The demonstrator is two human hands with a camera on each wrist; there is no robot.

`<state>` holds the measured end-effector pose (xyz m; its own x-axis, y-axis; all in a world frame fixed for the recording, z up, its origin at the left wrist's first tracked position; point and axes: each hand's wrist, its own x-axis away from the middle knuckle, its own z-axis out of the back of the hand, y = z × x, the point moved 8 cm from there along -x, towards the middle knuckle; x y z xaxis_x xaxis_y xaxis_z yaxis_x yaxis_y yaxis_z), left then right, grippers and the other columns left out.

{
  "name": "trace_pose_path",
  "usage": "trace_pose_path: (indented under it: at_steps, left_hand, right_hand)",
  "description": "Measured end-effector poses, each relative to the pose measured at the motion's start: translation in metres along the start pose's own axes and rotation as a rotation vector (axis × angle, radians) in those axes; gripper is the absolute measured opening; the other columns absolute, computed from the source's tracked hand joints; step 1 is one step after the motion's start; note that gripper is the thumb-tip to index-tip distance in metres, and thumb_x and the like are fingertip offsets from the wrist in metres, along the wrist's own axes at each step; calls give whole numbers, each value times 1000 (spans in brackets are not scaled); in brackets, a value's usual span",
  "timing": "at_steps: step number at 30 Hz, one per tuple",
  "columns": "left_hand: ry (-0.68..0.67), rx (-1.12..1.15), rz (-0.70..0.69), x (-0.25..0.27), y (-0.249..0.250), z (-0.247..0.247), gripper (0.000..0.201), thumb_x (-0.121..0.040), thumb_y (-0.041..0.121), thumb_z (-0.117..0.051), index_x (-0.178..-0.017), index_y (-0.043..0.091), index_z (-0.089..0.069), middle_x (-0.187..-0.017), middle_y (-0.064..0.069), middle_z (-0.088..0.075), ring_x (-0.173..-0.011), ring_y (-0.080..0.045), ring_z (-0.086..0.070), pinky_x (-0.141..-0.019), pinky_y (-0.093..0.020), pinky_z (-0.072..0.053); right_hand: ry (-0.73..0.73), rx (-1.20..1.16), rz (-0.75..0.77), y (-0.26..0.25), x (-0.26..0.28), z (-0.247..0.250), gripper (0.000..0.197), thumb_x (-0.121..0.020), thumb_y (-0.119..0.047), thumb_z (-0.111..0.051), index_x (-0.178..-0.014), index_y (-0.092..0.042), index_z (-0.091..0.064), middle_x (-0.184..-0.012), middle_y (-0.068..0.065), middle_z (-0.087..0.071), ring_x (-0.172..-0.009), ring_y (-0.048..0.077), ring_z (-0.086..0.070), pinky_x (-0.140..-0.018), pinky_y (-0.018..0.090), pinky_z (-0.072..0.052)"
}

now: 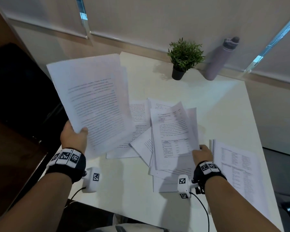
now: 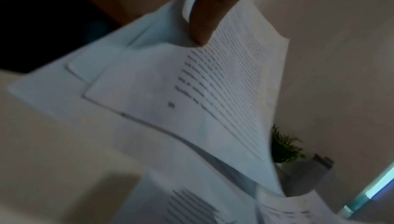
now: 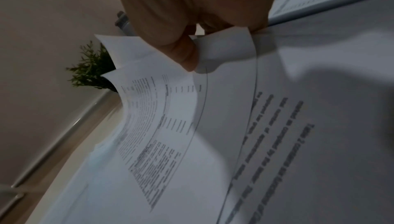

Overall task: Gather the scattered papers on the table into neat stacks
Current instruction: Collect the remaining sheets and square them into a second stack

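My left hand holds a sheaf of printed papers by its near corner, raised above the left part of the white table; the thumb presses on the top sheet. My right hand pinches the near right corner of a printed sheet with tables, its thumb on the page, lifting it off a loose pile of scattered papers in the table's middle. A squared stack of papers lies at the right edge.
A small potted plant and a lilac bottle stand at the table's far side by the wall. A dark cabinet is on the left. Bare tabletop shows at the far right and near the front edge.
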<state>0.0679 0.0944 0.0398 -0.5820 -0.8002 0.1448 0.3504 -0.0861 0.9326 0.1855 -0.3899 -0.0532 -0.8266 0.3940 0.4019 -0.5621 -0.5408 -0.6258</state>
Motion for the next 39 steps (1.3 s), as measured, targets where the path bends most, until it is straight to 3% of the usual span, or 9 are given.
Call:
trace_pose_path:
  at_steps: [4,7,9,12,15,20,24,29,39]
  left_hand:
    - [-274,-55,225,-5,-42,-51,35,-79,7,-59,-114,9,-61,-114,-16,-65,-104,-36,-61,-96,-51,-47]
    - [-390,-299,291,1,-60,-74,29,-87,15,-54,-112,3,-61,-110,-15,-62,-100,-35,-58,-86,-33,-44]
    - [-424,-404,299,2,-64,-83,13,-87,13,-51,-83,5,-60,-85,-13,-60,-82,-30,-54,-71,-28,-41]
    - [-438,-485,273,-3,-64,-88,27,-86,14,-51,-60,16,-45,-64,0,-48,-70,-25,-50,-56,-25,-38]
    - [-450,-639,227,-9,-70,-84,19,-83,23,-50,-66,14,-52,-69,-2,-55,-73,-27,-55,-68,-31,-45]
    - [-383,-580,137,-5,-61,-71,4,-87,14,-54,-87,10,-53,-73,-3,-54,-71,-24,-51,-59,-27,-38]
    - [-335,-487,148,-3,-71,-56,58,-85,6,-55,-137,18,-33,-102,-15,-61,-84,-31,-57,-74,-35,-43]
    - [-299,-455,124,-5,-70,-37,27,-90,6,-47,-116,7,-56,-106,-9,-59,-89,-29,-56,-83,-36,-47]
    - [-129,9,228,-22,-77,-3,37,-91,10,-51,-126,21,-52,-112,-3,-59,-103,-27,-57,-96,-42,-43]
  right_hand:
    - [-61,-3,1,-2,3,-12,17,-83,6,-48,-98,0,-54,-94,18,-56,-83,29,-52,-69,30,-39]
    - [-63,-44,36,-6,5,-17,13,-81,8,-49,-90,-1,-51,-91,19,-56,-81,28,-51,-69,30,-39]
    - [-81,-53,57,-7,2,-18,13,-80,7,-50,-90,-2,-52,-90,19,-56,-80,28,-51,-69,30,-39]
    - [-135,-35,110,-16,2,-15,17,-82,3,-51,-99,1,-54,-93,19,-57,-80,28,-52,-64,27,-40]
    - [-137,-15,126,-23,0,-8,23,-84,3,-50,-107,-1,-52,-93,15,-55,-83,28,-52,-60,26,-39]
    - [-79,-68,69,-17,-15,-4,69,-85,3,-49,-146,-19,-27,-122,19,-57,-105,35,-59,-94,42,-48]
    - [-62,81,156,-33,-18,0,30,-87,-5,-44,-113,-6,-58,-112,18,-63,-103,36,-59,-87,40,-47]
    - [-47,-80,230,-56,-22,7,26,-85,-2,-47,-108,-5,-58,-106,21,-65,-98,38,-60,-83,40,-47]
    - [-196,39,223,-91,-20,-51,34,-87,2,-48,-120,4,-57,-121,24,-61,-107,37,-57,-89,36,-44]
